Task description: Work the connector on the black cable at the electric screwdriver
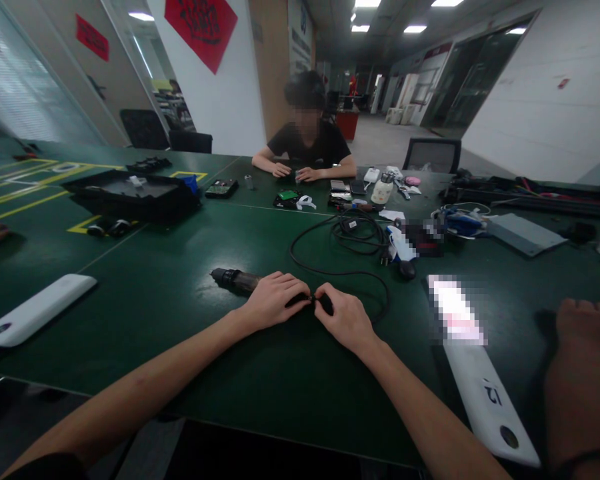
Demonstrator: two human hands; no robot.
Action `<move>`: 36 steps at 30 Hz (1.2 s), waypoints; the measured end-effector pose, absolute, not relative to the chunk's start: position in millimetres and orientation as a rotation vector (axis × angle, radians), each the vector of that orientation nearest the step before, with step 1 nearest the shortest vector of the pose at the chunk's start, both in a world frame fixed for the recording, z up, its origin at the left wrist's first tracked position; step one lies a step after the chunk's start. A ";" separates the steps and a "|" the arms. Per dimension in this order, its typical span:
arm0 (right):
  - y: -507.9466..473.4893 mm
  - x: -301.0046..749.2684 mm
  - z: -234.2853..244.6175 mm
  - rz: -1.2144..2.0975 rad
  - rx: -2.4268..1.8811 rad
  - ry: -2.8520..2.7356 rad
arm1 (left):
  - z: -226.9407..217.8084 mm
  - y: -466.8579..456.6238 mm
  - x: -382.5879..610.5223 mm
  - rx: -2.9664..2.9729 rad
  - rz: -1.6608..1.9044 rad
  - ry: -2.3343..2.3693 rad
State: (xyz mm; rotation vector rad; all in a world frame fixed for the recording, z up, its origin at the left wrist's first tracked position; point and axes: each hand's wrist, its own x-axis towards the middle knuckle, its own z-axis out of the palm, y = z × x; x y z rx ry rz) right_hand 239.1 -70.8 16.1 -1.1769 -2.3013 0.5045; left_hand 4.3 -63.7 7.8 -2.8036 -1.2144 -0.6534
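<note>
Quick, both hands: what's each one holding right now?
Left hand: closed over the rear of the tool.
Right hand: closed, pinching a black piece; whether it joins the tool can't be told.

Tubular tool: black nose, small metal tip, brownish body behind; lying on its side, tip leftward, rear half covered by left hand. Dark tail showing past fingers. Black end piece: short, pinched in right hand, just beside tool's tail; joined or apart, cannot tell. Black cord: thin, slack, one wide loop right of tool, more coils piled beyond tool, farther off.
</note>
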 end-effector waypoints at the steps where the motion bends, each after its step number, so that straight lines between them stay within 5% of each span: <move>1: -70.7 239.1 16.1 0.505 -1.175 -2.304 | 7.6 -63.6 4.3 -2.790 -0.660 -1.236; 36: -72.7 237.9 17.4 0.481 -1.207 -2.300 | 13.4 -66.0 5.6 -2.844 -0.641 -1.188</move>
